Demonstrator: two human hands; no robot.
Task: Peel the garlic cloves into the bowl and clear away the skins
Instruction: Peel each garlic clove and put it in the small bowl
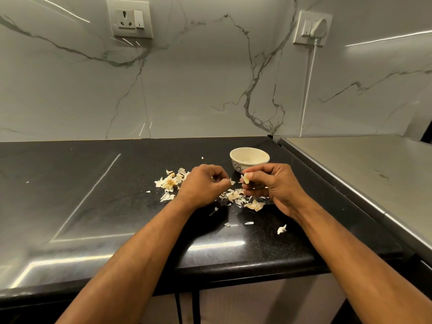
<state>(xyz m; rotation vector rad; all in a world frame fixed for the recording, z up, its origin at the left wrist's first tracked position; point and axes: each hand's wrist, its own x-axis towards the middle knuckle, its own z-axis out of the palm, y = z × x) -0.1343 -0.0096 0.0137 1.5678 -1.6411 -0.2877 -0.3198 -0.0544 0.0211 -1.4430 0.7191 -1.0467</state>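
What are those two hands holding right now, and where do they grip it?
The right hand pinches a garlic clove by its lower end, between thumb and fingers. The left hand is curled; whether it pinches a bit of skin cannot be told.

Two bare forearms — no sleeves, watch or rings in sight — ending in the left hand and right hand.
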